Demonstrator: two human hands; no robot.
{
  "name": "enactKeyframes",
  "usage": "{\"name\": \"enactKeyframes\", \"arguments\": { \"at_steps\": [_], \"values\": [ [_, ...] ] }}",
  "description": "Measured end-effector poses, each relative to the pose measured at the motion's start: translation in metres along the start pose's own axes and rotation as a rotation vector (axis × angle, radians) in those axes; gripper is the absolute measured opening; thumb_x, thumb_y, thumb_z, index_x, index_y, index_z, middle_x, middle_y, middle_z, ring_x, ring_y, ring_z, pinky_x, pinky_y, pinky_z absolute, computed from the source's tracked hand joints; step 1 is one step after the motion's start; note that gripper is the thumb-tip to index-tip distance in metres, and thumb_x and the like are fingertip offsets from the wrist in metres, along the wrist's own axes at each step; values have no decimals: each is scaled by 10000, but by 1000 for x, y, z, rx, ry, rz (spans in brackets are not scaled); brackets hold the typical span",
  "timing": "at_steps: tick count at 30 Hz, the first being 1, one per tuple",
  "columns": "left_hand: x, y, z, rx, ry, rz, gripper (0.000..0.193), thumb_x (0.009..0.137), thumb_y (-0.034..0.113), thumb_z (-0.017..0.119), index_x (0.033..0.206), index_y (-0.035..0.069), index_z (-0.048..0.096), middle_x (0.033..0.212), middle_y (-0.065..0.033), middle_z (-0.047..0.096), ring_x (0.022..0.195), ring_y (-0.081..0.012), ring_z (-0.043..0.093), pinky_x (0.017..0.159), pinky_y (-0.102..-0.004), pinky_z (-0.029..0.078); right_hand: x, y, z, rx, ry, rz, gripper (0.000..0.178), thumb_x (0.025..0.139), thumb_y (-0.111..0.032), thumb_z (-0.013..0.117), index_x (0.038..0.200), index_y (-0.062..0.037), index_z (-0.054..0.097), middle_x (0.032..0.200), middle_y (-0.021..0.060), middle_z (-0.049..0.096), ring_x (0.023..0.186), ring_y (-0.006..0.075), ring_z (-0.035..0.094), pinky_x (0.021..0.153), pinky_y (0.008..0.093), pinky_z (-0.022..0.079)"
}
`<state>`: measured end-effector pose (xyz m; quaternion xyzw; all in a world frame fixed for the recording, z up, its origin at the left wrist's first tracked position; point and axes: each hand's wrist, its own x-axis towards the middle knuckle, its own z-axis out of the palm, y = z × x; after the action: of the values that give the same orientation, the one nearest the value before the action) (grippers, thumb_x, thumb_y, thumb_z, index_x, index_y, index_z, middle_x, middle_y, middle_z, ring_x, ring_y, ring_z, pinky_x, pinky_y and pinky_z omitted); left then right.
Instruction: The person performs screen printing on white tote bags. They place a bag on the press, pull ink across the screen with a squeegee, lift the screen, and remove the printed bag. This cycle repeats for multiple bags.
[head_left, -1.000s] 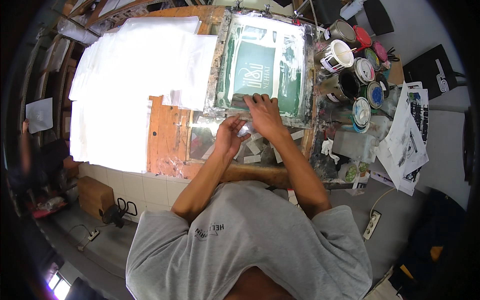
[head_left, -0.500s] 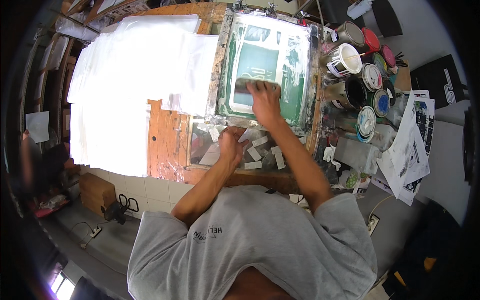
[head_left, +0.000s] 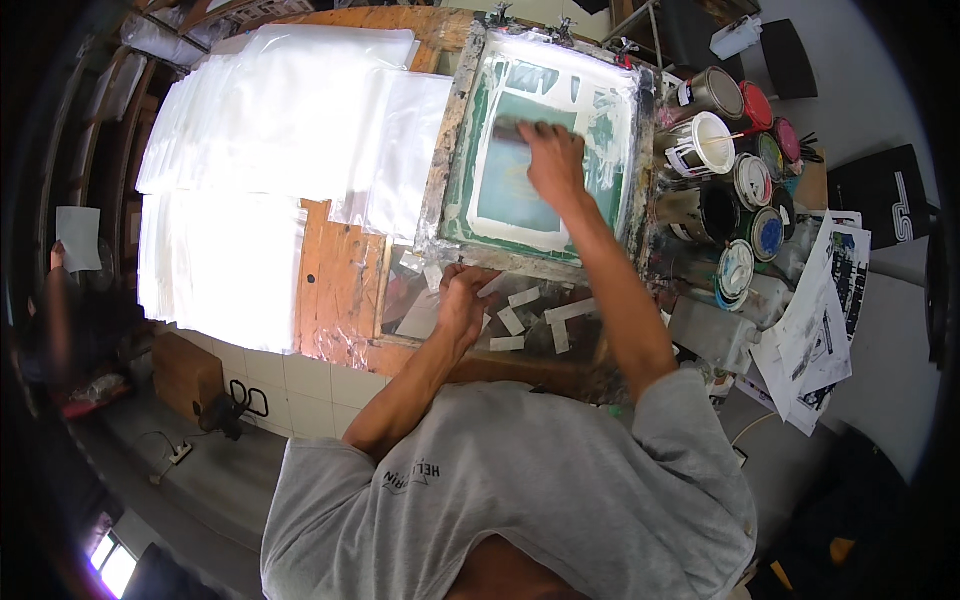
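We find the squeegee [head_left: 511, 130] over the far half of the green mesh [head_left: 606, 200], inside the screen frame [head_left: 446, 165]; its bar is blurred, so its outline is soft. The right hand [head_left: 557, 160] is closed over it, fingers bent across the bar, the forearm reaching in over the frame's near right corner. White ink streaks the mesh, thickest toward the right and far sides.

At the frame's near edge we see the left hand [head_left: 462, 300], its fingers partly curled and near the wood (whether they grip it, we cannot tell).

Just this side of the frame, pale strips [head_left: 511, 321] lie scattered on a smudged grey panel. Metal clamps [head_left: 565, 28] stand along the frame's far edge. To the left, white and clear sheets [head_left: 250, 115] are spread in overlapping piles on the wooden table [head_left: 325, 280]. To the right we count a crowd of paint cans [head_left: 757, 104], among them a white pot [head_left: 683, 160] with a stick in it, and nearer us loose papers [head_left: 800, 350]. At far left, a co-worker's hand [head_left: 57, 254] holds a white sheet [head_left: 80, 236].
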<state>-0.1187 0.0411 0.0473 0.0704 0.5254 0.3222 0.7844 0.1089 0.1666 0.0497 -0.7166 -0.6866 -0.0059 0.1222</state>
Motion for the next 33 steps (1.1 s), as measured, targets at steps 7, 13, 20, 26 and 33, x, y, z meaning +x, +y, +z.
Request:
{"name": "enactKeyframes", "arguments": {
  "at_steps": [7,13,20,26,33],
  "values": [
    [-8,17,0,72,-156,47,323,835,73,614,1099,101,428,1091,-121,602,1094,-302,640,948,-528,446,-115,-80,-108,176,-248,38,636,705,53,640,1322,-97,597,1232,133,620,1191,340,550,976,527,386],
    [-55,70,55,-25,-361,268,482,814,33,564,1283,-39,483,1183,-172,647,1110,-328,658,1051,-507,466,-77,-79,-167,70,44,-74,289,816,-256,662,1021,-52,664,871,175,658,853,348,637,770,507,465],
    [57,141,74,601,-66,923,319,983,214,577,1034,-67,719,971,-197,758,930,-305,735,877,-417,531,17,-64,-260,46,86,-24,600,900,-543,634,849,50,714,821,297,689,745,396,711,697,487,552],
    [148,104,18,1682,533,1006,368,892,322,739,1068,14,637,1116,-170,535,1073,-349,441,861,-539,321,61,-48,-299,145,86,44,675,913,-569,611,799,89,708,629,268,639,611,402,663,674,479,542],
    [171,233,-78,1387,463,1233,248,930,197,667,1083,2,683,1044,-226,719,966,-389,702,881,-430,545,118,-33,-325,148,-64,66,857,956,-725,476,814,80,732,597,144,623,653,236,678,636,445,575]
  ]
}}
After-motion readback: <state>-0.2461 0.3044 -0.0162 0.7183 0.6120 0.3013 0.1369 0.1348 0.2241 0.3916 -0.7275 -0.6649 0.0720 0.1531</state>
